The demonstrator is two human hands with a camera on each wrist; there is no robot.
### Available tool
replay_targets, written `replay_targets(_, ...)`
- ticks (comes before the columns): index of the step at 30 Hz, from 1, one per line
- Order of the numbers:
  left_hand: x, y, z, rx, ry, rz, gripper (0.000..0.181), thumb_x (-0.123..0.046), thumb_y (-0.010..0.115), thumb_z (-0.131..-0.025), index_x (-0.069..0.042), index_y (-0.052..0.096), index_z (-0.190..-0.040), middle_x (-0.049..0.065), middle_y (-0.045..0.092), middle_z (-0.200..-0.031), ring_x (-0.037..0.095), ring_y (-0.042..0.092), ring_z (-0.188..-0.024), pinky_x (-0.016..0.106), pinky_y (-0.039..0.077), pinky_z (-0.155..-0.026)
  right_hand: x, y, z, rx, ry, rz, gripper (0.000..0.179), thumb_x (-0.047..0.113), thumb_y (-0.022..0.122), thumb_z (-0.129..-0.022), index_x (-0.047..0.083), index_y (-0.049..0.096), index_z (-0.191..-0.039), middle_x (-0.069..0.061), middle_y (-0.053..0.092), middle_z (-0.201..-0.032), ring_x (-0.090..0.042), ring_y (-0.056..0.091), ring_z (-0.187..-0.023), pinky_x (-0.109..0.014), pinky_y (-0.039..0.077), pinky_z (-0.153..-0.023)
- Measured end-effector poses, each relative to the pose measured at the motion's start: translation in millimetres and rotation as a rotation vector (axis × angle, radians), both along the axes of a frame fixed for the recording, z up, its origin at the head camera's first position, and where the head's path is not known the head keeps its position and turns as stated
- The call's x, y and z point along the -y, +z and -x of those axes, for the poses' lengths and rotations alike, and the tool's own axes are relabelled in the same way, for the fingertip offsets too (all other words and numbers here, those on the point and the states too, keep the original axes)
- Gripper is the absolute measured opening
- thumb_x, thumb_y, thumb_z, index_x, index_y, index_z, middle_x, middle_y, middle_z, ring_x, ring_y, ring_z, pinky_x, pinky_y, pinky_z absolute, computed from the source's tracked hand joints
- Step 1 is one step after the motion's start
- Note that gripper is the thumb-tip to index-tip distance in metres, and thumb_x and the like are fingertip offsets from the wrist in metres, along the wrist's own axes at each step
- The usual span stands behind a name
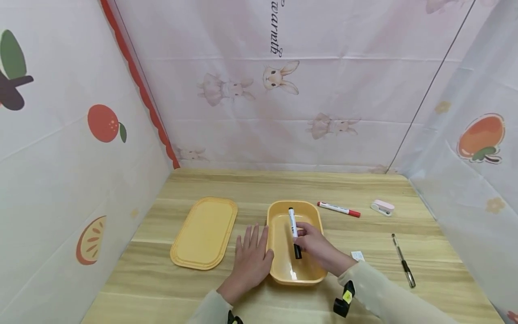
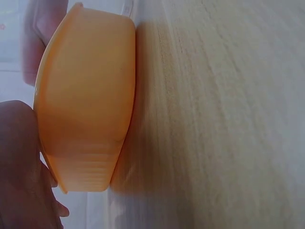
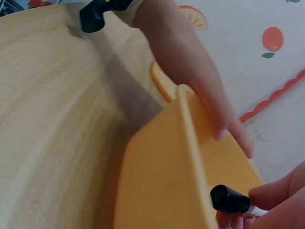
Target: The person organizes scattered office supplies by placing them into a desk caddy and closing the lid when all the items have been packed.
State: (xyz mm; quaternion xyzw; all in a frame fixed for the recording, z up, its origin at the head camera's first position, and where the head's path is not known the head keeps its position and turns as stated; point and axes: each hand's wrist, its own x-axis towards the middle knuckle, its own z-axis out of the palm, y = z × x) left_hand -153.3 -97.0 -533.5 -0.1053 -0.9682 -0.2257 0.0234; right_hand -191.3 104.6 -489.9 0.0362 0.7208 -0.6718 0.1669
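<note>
A yellow-orange plastic box (image 1: 273, 265) stands on the table, its long side running away from me. Over its inside, my right hand (image 1: 313, 243) pinches a white marker with a black cap (image 1: 293, 222); the capped end (image 3: 231, 199) points toward me. My left hand (image 1: 251, 261) lies with fingers straight against the box's left rim, the thumb right at the edge. In the left wrist view the box's outer wall (image 2: 90, 81) shows beside that hand.
The matching yellow lid (image 1: 204, 233) lies flat to the left. Right of the box are a red marker (image 1: 338, 209), a pink-and-white stapler (image 1: 382, 207), a black pen (image 1: 403, 261) and a small white block (image 1: 358, 256), partly hidden by my right wrist. Printed cloth walls (image 1: 251, 135) surround the table.
</note>
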Motion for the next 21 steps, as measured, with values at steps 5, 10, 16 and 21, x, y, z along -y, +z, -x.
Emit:
replay_targets(5, -0.5, 1.6, 0.0, 0.001, 0.002, -0.007, 0.063, -0.036, 0.039, -0.104, -0.018, 0.023, -0.162, 0.016, 0.017, -0.168, 0.038, 0.005, -0.156, 0.068, 0.004, -0.119, 14, -14.1, 0.1, 0.021, -0.005, -0.078, 0.049, -0.007, 0.058, -0.086, -0.010, 0.050, -0.134, -0.016, 0.060, -0.102, -0.017, 0.055, -0.078, -0.027, 0.048, -0.069)
replay_targets(10, -0.8, 3.7, -1.0, 0.009, 0.000, -0.008, 0.062, -0.035, 0.039, -0.105, -0.018, 0.023, -0.162, 0.015, 0.018, -0.168, 0.037, 0.004, -0.157, 0.068, 0.004, -0.119, 21, -20.4, 0.4, 0.028, 0.006, -0.166, 0.047, -0.005, 0.058, -0.086, -0.011, 0.052, -0.131, -0.018, 0.063, -0.107, -0.020, 0.057, -0.085, -0.029, 0.049, -0.075)
replay_targets(16, -1.4, 4.9, -0.9, 0.008, 0.001, 0.004, 0.062, -0.036, 0.038, -0.105, -0.018, 0.023, -0.162, 0.013, 0.021, -0.168, 0.037, 0.003, -0.157, 0.067, 0.004, -0.119, 27, -20.9, 1.2, 0.010, 0.017, -0.250, 0.048, 0.000, 0.063, -0.089, -0.010, 0.052, -0.134, -0.019, 0.062, -0.113, -0.022, 0.060, -0.092, -0.035, 0.052, -0.083)
replay_targets(21, -1.3, 6.3, -0.5, 0.019, 0.005, 0.000, 0.062, -0.037, 0.039, -0.105, -0.018, 0.023, -0.162, 0.013, 0.021, -0.168, 0.037, 0.002, -0.157, 0.067, 0.003, -0.119, 29, -19.2, 0.8, 0.043, 0.029, -0.230, 0.056, 0.002, 0.064, -0.091, -0.011, 0.045, -0.142, -0.016, 0.058, -0.104, -0.020, 0.058, -0.076, -0.032, 0.053, -0.068)
